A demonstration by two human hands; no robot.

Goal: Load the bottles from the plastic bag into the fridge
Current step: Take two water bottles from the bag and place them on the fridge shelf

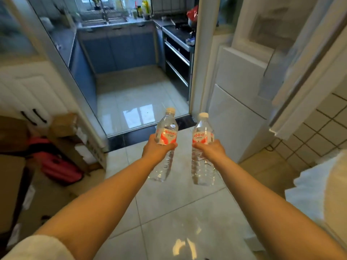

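Tiled floor [169, 212], kitchen doorway at top. Mid-frame: left hand [155, 150] grips left bottle [166, 136]; right hand [213, 150] grips right bottle [202, 136], both upright, apart.

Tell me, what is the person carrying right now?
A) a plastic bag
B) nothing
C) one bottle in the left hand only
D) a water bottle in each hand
D: the left hand grips one water bottle and the right hand grips another, both upright.

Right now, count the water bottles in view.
2. One bottle in the left hand, the other bottle in the right hand. More may be out of view.
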